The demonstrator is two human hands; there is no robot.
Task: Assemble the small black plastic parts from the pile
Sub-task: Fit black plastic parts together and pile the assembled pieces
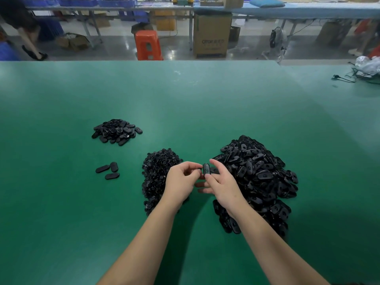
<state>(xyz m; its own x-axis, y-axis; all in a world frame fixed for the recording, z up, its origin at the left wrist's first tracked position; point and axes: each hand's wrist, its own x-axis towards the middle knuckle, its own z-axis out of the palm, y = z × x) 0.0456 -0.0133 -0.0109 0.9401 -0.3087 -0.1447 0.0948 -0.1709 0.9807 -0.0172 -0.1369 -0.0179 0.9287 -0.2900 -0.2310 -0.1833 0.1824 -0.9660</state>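
Black oval part (pixel 206 168) is pinched by right hand (pixel 221 187) and left hand (pixel 181 183) — flanked by piles (pixel 259 177); carton (pixel 212 36) lettering unreadable.

I worked at a wide green table (pixel 185 95), and beyond its far edge lay a glossy grey floor (pixel 115 48) that caught the overhead light. An orange plastic stool (pixel 148 46) stood there beside a tall cardboard box (pixel 212 36), with a small floor fan (pixel 276 43) further right. Behind them ran long benches, one carrying blue bins (pixel 82 1).
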